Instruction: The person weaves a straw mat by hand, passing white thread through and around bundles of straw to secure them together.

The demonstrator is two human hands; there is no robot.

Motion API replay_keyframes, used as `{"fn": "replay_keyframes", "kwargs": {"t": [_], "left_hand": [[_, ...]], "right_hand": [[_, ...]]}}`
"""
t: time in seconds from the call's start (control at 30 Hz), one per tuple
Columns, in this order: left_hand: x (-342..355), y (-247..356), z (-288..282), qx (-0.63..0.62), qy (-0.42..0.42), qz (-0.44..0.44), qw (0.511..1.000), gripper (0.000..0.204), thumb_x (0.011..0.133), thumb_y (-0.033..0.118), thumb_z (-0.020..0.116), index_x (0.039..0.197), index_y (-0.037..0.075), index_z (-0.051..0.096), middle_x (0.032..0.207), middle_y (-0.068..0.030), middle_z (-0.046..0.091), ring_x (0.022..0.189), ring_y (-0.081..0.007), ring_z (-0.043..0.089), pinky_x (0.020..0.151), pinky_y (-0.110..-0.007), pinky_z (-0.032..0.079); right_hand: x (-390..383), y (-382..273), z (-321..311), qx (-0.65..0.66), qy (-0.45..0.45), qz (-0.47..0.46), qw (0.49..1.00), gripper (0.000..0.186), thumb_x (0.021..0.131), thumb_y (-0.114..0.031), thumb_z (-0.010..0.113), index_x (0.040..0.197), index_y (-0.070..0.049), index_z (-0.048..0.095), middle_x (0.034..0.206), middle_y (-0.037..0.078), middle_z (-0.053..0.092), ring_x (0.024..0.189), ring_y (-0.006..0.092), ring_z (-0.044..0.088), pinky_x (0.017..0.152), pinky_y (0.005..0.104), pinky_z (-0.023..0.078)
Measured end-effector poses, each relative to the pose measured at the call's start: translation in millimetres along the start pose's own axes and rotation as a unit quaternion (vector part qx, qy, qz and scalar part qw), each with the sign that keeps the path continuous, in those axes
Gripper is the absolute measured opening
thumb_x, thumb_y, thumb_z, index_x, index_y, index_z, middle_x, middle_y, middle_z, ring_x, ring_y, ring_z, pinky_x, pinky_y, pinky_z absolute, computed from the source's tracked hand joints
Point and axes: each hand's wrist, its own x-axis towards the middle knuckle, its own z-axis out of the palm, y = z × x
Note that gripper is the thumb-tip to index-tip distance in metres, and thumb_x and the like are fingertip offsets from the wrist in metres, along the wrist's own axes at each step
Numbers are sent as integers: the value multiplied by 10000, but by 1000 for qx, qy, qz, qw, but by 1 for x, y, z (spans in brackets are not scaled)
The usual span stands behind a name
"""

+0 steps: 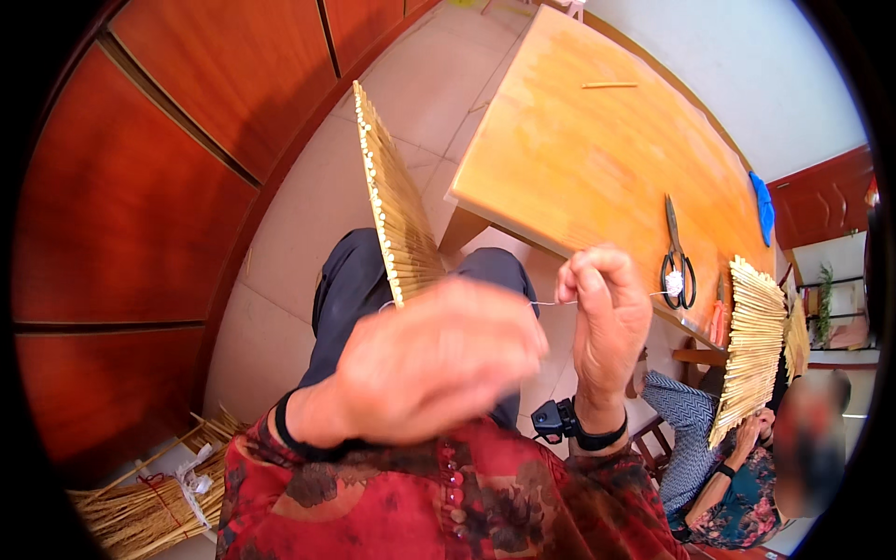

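A mat of straw-coloured stalks point(403, 201), bound side by side, stands upright between my knees. My left hand point(439, 359) is at the mat's lower end, smeared by motion, its fingers not clear. Between my two hands runs a thin white thread point(553, 303). My right hand point(609, 313) is closed, with thumb and fingers pinched on that thread to the right of the mat. From there the thread leads on to a small white ball of thread point(674, 283) by the handles of black scissors point(674, 245) on the table.
The wooden table point(560, 140) carries a loose stalk point(609, 85) and a blue cloth point(762, 207). At the right another person point(737, 467) holds a similar stalk mat point(751, 341). A bundle of stalks point(154, 509) lies at lower left, below reddish wooden panels point(121, 196).
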Motion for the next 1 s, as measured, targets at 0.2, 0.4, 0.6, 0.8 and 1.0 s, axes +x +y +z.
{"fn": "replay_keyframes", "kwargs": {"t": [0.2,0.4,0.6,0.8,1.0], "left_hand": [[16,64,3,-282,46,-40,957,57,686,-33,619,656,2,586,518,-26,454,379,-102,379,346,-234,255],[-9,33,-22,-453,-72,-14,888,106,703,94,571,747,9,616,563,-84,564,523,-184,556,452,-330,435],[2,-31,15,63,-19,-43,997,183,637,-103,629,785,-2,591,806,-100,595,707,-208,593,597,-280,481],[-10,-41,22,117,-18,-37,992,174,675,-99,626,816,-10,575,836,-104,589,705,-212,585,614,-277,483],[-13,-45,21,126,-9,-48,991,177,677,-88,640,817,-10,567,812,-108,591,701,-219,585,606,-276,481]], "right_hand": [[-9,-39,13,14,-23,-120,992,113,776,113,467,812,20,521,739,85,468,596,151,495,526,244,427],[-14,-33,12,-29,-54,-141,988,171,865,-147,503,807,7,550,738,88,486,605,154,491,554,261,411],[-4,-3,9,-59,-116,22,991,509,911,-440,382,761,21,538,708,79,496,599,123,467,534,242,361],[1,1,10,-130,-116,70,982,286,875,-234,553,721,7,543,678,51,505,601,117,465,545,242,372],[1,2,14,-191,-74,-12,979,119,803,-61,612,725,3,550,671,59,500,624,150,470,569,257,387]]}}
